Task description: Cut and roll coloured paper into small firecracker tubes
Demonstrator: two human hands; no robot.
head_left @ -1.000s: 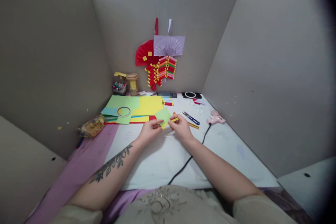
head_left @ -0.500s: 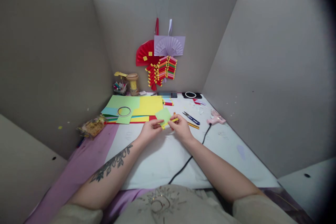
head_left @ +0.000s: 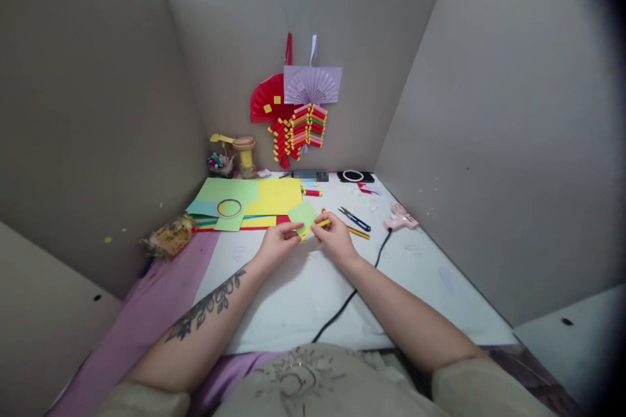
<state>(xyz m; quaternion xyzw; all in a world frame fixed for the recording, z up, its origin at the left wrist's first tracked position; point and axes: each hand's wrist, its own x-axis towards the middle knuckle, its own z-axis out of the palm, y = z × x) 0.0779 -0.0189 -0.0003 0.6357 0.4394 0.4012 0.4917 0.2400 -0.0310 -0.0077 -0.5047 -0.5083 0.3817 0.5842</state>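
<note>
Both hands meet over the middle of the white tabletop, around a small light green square of paper (head_left: 302,214). A narrow yellow paper strip (head_left: 323,223) lies along its lower edge. My left hand (head_left: 280,242) pinches the paper and strip at the lower left corner. At the other side, the thumb and fingers of my right hand (head_left: 337,240) are closed on the strip's right end. Just beyond the right hand lie blue-handled thread snips (head_left: 355,219) and a yellow pencil (head_left: 359,233).
Coloured paper sheets (head_left: 278,195) lie at the back left, with a tape ring (head_left: 229,208) on top. A pink glue gun (head_left: 402,216) rests at right, its black cord (head_left: 342,307) crossing the table. Paper firecracker ornaments (head_left: 309,125) hang on the grey partition (head_left: 220,45).
The whole view has shifted very slightly. Both hands keep the same hold on the green paper and yellow strip.
</note>
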